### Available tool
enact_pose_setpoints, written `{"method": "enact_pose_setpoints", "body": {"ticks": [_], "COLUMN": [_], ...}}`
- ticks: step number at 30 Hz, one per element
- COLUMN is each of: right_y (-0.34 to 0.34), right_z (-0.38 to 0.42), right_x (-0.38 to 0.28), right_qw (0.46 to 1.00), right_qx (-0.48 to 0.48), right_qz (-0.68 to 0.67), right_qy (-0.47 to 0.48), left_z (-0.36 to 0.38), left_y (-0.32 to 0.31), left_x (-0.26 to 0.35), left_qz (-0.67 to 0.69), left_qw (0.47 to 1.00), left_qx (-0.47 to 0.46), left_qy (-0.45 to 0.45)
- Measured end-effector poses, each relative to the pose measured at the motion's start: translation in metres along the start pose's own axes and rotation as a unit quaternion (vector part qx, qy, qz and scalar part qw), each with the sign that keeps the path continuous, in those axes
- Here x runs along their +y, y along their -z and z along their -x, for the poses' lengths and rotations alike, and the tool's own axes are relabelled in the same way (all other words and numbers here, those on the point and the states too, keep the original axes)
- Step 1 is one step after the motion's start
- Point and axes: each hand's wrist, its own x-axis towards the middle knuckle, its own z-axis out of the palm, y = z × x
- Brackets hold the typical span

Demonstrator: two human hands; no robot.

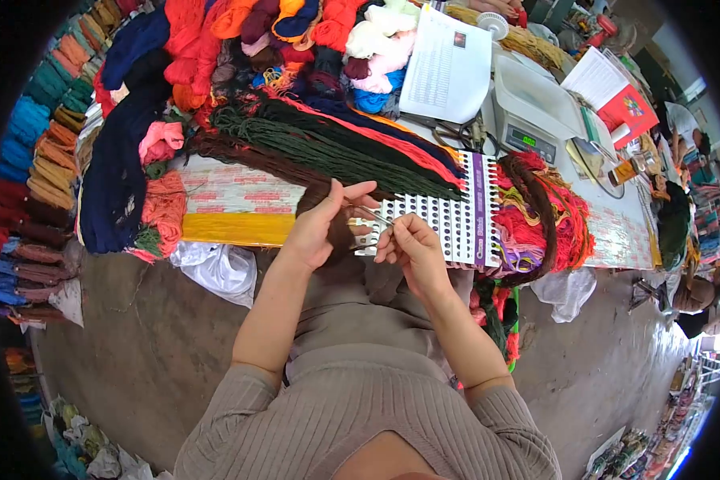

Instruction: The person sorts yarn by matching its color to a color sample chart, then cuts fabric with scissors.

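Brown wool yarn, one dark bundle (328,210): pinched in the left hand (316,228), fingers curled shut around its lower end, thumb up.

Right hand (408,246): closed in a fine pinch on a thin metal hook or needle (376,216), tip aimed up-left toward the left hand; what lies at the tip is too small to tell.

White perforated sample card with purple band (448,224): flat on the desk (232,196), long axis running left to right, its near-left corner between the two hands; right hand nearer its hole rows, left hand just off its left edge.

Green, navy and orange-red skeins (336,144): threaded at the card's upper edge, fanning up-left.

Red and yellow tangled yarn (552,216): right of the card.

White digital scale (528,120) and printed sheet (448,68): beyond, well apart from the hands.
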Motion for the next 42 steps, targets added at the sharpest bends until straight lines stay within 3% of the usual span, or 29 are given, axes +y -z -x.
{"method": "enact_pose_setpoints", "body": {"ticks": [3,9,17,20,22,23,25,27,28,30,31,32,34,35,36,38,42], "right_y": [0.005,0.004,0.004,0.0,-0.005,-0.007,-0.006,0.002,0.011,0.027,0.03,0.032,0.01,0.002,-0.012,-0.025,-0.025], "right_z": [0.002,0.004,0.008,0.013,0.017,0.019,0.019,0.009,0.001,-0.009,-0.01,-0.009,-0.001,0.001,0.002,0.001,0.001], "right_x": [-0.002,0.0,0.002,-0.006,-0.014,-0.017,-0.016,-0.016,-0.018,-0.024,-0.02,-0.016,-0.012,-0.011,-0.009,-0.005,0.001], "right_qw": [1.0,0.999,0.997,0.996,0.971,0.967,0.988,0.984,0.971,0.942,0.954,0.964,0.991,0.989,0.981,0.982,0.986], "right_qx": [0.017,0.036,0.039,0.003,-0.154,-0.173,-0.145,-0.018,0.037,0.107,0.121,0.135,0.12,0.085,0.087,0.058,0.045], "right_qz": [0.001,0.031,0.057,0.078,0.091,0.092,0.025,-0.162,-0.214,-0.301,-0.255,-0.209,-0.024,0.117,0.174,0.169,0.142], "right_qy": [0.004,0.017,0.027,-0.041,-0.156,-0.165,-0.05,0.066,0.097,0.104,0.101,0.098,0.051,0.018,0.026,0.065,0.074], "left_z": [-0.002,-0.001,0.001,-0.002,-0.003,-0.003,-0.004,-0.003,-0.004,0.002,0.005,0.002,0.002,0.002,0.001,0.003,0.006], "left_y": [0.004,0.002,-0.007,-0.007,-0.005,-0.003,0.002,0.008,0.01,-0.01,-0.018,-0.014,-0.024,-0.025,-0.025,-0.026,-0.031], "left_x": [0.005,0.01,0.015,0.014,0.008,0.003,0.0,-0.001,0.0,0.004,0.006,0.001,-0.001,-0.006,-0.011,-0.013,-0.011], "left_qz": [-0.045,-0.051,0.037,0.017,-0.02,-0.035,-0.073,-0.03,0.009,0.043,0.076,0.053,0.055,0.03,-0.005,-0.02,0.014], "left_qw": [0.998,0.998,0.999,1.0,1.0,0.999,0.996,0.995,0.99,0.995,0.996,0.996,0.996,0.997,0.997,0.994,0.998], "left_qx": [0.045,0.017,0.024,0.007,-0.021,-0.03,-0.042,-0.086,-0.131,-0.08,-0.031,-0.071,-0.067,-0.076,-0.08,-0.101,-0.063], "left_qy": [-0.02,-0.032,-0.009,-0.005,-0.008,-0.01,-0.004,0.041,0.041,0.037,0.038,0.006,-0.001,-0.015,-0.013,0.027,0.02]}}
